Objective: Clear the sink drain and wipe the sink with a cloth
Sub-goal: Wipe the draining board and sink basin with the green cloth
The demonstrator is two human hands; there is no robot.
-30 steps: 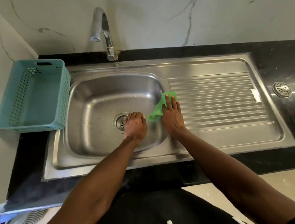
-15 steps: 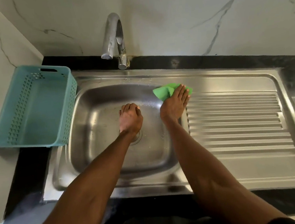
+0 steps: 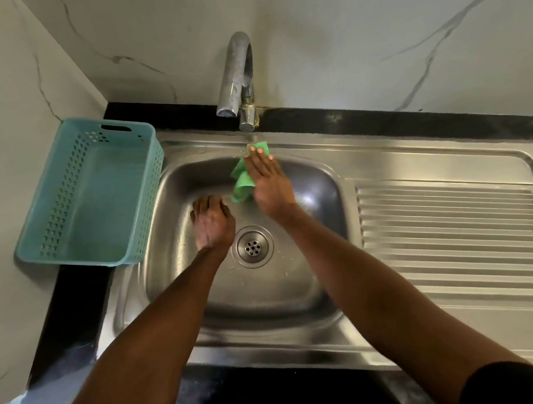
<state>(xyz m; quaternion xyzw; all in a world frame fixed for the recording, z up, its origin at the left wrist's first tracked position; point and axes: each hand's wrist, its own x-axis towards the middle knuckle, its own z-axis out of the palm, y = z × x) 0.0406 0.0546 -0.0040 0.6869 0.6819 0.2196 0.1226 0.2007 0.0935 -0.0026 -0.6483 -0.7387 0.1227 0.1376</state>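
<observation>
A stainless steel sink (image 3: 328,296) fills the middle of the head view, with its round drain (image 3: 252,247) uncovered at the basin's centre. My right hand (image 3: 266,179) lies flat on a green cloth (image 3: 242,181), pressing it against the basin's back wall and rim just below the tap. Part of the cloth hangs down under my palm. My left hand (image 3: 212,222) rests inside the basin, left of the drain, fingers curled down on the steel; it seems to hold nothing.
A chrome tap (image 3: 237,82) arches over the back rim. A teal perforated basket (image 3: 90,194) stands on the black counter left of the sink. The ribbed drainboard (image 3: 452,237) extends to the right. Marble wall behind.
My right hand has slid the cloth from the basin's right rim leftward along the back edge to below the tap. My left hand moved off the drain, which now shows.
</observation>
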